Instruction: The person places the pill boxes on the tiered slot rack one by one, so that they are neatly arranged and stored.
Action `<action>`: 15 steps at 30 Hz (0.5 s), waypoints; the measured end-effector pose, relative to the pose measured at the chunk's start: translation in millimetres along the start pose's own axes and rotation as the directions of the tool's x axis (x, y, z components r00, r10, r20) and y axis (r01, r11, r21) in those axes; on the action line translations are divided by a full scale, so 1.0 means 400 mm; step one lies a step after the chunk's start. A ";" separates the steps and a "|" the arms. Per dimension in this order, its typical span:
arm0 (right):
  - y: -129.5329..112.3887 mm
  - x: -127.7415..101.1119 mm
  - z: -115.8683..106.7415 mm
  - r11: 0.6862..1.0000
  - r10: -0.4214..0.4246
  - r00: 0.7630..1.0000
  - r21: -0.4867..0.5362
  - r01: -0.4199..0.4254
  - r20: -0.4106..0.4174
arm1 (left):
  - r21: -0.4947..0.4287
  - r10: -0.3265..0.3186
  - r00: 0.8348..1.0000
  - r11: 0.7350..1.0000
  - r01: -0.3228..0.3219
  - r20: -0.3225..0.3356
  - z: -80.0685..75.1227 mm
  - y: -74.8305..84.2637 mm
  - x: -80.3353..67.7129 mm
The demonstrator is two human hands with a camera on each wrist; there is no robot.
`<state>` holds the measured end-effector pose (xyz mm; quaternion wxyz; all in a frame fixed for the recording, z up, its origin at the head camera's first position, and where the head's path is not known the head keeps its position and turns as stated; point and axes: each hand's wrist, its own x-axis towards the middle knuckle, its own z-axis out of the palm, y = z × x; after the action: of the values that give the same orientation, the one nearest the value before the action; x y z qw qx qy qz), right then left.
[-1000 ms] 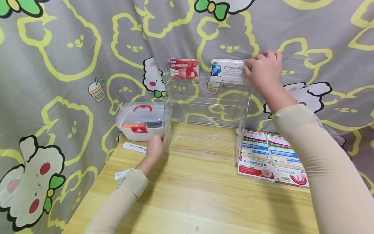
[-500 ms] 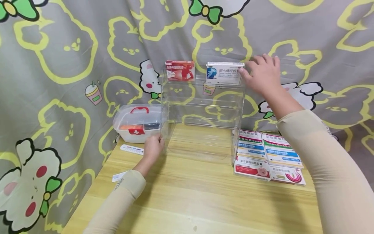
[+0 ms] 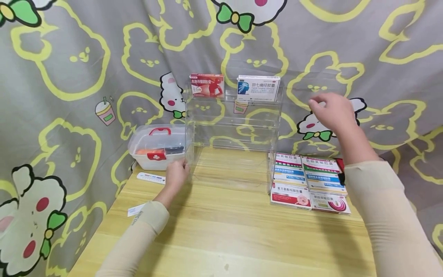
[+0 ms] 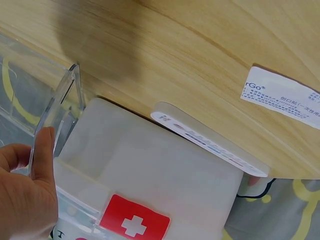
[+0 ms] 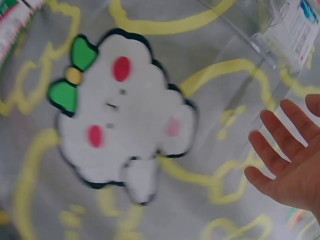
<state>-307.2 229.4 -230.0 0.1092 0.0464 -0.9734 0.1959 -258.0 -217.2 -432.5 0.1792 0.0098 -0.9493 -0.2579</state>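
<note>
A clear acrylic tiered rack stands at the back of the wooden table. On its top tier stand a red medicine box and a white-and-blue medicine box. My left hand grips the rack's left side wall near the base. In the left wrist view the left hand has its thumb lying along the clear wall. My right hand hangs in the air to the right of the rack and holds nothing. Its fingers are spread in the right wrist view.
Several flat medicine boxes lie right of the rack. A clear first-aid box with a red cross sits on the left, with a white strip case and a paper label in front. A cartoon curtain hangs behind.
My right hand has let go of the white-and-blue box on the top tier and moved right and down, away from the rack. The left hand has stayed on the rack.
</note>
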 end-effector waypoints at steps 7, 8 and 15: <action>0.148 -0.111 0.093 0.985 0.104 0.989 0.125 -0.116 0.102 | -0.006 -0.017 1.000 1.000 0.017 0.012 -0.006 -0.010 0.002; 0.171 -0.127 0.106 0.985 0.114 0.986 0.115 -0.128 0.125 | -0.006 -0.011 1.000 1.000 0.011 0.010 -0.007 -0.009 0.003; 0.316 -0.224 0.163 0.972 0.200 0.933 0.058 -0.227 0.298 | -0.005 0.005 1.000 1.000 -0.005 -0.001 -0.015 0.000 0.008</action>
<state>-249.7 324.1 -356.1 -0.0587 -0.0267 -0.9681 0.2420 -258.9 -220.5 -426.8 0.1804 0.0068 -0.9486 -0.2600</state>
